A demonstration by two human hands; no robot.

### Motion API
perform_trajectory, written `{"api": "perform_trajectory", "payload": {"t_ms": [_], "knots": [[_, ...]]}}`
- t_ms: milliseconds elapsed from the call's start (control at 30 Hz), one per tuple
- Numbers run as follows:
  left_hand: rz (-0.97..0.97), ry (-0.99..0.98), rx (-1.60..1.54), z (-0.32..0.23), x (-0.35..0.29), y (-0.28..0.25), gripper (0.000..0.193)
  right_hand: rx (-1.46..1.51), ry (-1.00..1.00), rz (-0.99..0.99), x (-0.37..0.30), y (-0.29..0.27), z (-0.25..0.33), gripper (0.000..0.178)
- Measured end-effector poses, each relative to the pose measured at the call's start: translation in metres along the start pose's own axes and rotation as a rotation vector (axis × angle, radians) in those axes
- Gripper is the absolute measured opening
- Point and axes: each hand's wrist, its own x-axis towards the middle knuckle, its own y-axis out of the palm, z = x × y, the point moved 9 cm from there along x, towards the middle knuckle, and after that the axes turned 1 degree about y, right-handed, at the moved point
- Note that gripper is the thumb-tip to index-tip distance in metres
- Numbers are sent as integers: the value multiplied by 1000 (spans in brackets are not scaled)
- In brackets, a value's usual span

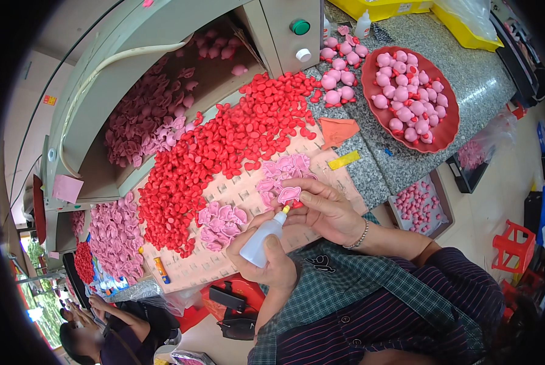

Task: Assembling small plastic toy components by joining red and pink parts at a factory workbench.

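Observation:
My left hand (275, 267) is closed round a translucent white squeeze bottle (261, 242), tilted with its yellow tip pointing up and right. My right hand (335, 214), with a beaded bracelet at the wrist, pinches a small pink cup-shaped rubbery piece (289, 194). The bottle's tip is right by the lower edge of this piece, close to a bit of red; whether they touch, I cannot tell. Just beyond the right fingers lies a pile of similar pink pieces (283, 168). Another pink cluster (221, 224) lies left of the bottle.
A wide heap of red pieces (224, 137) covers the mat (248, 185). Behind stands a grey machine (126, 67) with pink pieces inside. A red bowl (449, 131) of pink balls with red parts is at right. A glue stick (162, 271) lies at left; another person (120, 331) sits beyond.

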Motion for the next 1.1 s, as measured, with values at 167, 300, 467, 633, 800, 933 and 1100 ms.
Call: {"api": "perform_trajectory", "payload": {"t_ms": [167, 300, 467, 633, 800, 933, 1100], "knots": [[-4, -27, -23, 1, -1, -1, 31, -7, -21, 26, 0, 1, -1, 37], [1, -27, -3, 2, -1, -2, 31, -30, -32, 47, 1, 3, -1, 36], [29, -34, 1, 2, -1, -1, 30, -73, -36, 46, 1, -2, -4, 36], [6, -13, 3, 2, 0, -2, 30, -83, -58, 77, 3, -3, -6, 36], [-56, -12, -26, 6, 1, -7, 31, -58, -67, 63, 2, -1, -3, 37], [-62, -25, -13, 6, 2, -7, 30, -56, -49, 101, 4, -4, -7, 37], [-77, -36, -4, 8, 2, -10, 27, -62, -34, 91, 5, -5, -9, 36]]}}
